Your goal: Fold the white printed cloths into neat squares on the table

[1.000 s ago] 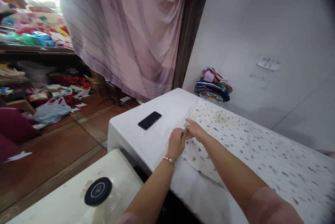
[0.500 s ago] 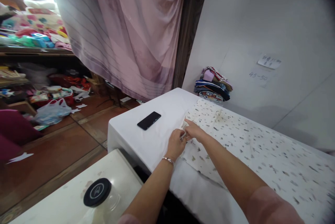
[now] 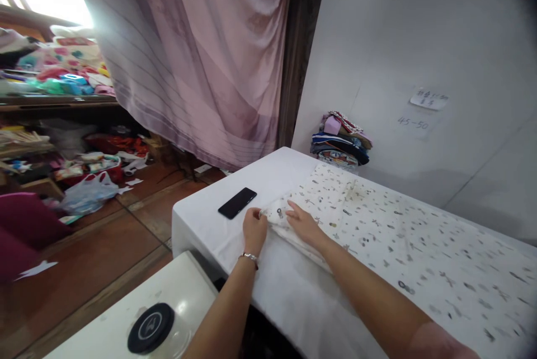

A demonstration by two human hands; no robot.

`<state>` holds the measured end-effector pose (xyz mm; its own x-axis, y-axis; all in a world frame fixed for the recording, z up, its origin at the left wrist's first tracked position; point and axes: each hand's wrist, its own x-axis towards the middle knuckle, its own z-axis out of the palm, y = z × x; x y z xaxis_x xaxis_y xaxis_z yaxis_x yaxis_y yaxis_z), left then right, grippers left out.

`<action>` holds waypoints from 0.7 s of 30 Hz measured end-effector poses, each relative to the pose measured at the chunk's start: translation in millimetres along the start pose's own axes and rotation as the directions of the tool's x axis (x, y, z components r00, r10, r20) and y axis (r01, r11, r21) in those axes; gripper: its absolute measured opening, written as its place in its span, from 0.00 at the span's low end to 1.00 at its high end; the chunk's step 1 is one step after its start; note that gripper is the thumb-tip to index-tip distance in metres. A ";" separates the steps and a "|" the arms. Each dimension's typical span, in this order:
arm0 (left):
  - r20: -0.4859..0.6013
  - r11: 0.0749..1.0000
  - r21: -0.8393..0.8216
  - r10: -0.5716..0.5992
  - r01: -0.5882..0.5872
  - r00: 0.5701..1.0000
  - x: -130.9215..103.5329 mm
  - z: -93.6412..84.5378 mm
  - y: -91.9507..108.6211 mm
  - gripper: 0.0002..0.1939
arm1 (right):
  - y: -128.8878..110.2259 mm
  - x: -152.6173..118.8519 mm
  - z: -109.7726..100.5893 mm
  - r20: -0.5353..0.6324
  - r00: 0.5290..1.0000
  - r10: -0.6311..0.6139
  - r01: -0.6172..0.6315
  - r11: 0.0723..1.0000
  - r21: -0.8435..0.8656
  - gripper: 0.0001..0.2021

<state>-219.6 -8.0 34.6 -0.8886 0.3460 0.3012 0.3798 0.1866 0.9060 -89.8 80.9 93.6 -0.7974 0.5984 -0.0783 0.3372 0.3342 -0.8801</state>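
Observation:
A white cloth with small printed figures [image 3: 377,225] lies over the right part of the white-covered table [image 3: 222,236]. My left hand [image 3: 254,231], with a bracelet at its wrist, pinches the near left corner of this cloth. Just to the right, my right hand [image 3: 304,223] rests on the cloth near its front edge, fingers apart and pointing left. A black phone [image 3: 237,203] lies flat on the table, left of and beyond my left hand, not touched by it.
A jar with a black lid [image 3: 151,328] stands on a pale surface [image 3: 104,320] at the lower left. Folded clothes [image 3: 340,140] are stacked by the wall behind the table. A pink curtain [image 3: 218,57] hangs behind; bags and clutter [image 3: 90,194] lie at left.
My left hand has moved left, drawing the cloth's corner toward the phone. My right hand has parted from it and opened on the cloth. The view has tilted slightly up.

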 end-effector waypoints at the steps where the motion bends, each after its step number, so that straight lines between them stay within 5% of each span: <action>1: 0.015 0.998 0.040 -0.040 0.039 0.999 1.5 -4.4 -3.4 0.05 | 10.0 -6.8 1.5 0.008 0.998 -0.057 0.057 0.988 -0.143 0.26; 4: 0.049 0.983 0.181 -0.040 0.030 0.998 -1.4 -11.0 -10.5 0.08 | 38.5 -32.3 7.9 0.218 0.962 -0.163 0.245 0.870 -0.427 0.21; 7: 0.049 0.957 0.286 0.025 -0.038 0.999 -6.3 -9.5 -12.6 0.11 | 54.3 -57.3 13.3 0.320 0.930 -0.179 0.327 0.800 -0.503 0.24; 18: 0.104 0.867 0.492 0.033 -0.080 0.994 -3.2 -9.2 -9.3 0.17 | 59.7 -89.9 6.9 0.422 0.894 -0.154 0.346 0.835 -0.427 0.31; 21: 0.163 0.811 0.572 0.033 -0.122 0.986 -3.4 -8.3 -5.9 0.20 | 62.1 -79.0 -10.4 0.318 0.936 -0.148 0.261 0.900 -0.348 0.29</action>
<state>-221.0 -18.0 30.7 -0.8214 0.4977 0.2785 0.5639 0.6354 0.5276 -0.7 61.9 50.1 -0.9559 0.2789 -0.0917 0.2696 0.7104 -0.6501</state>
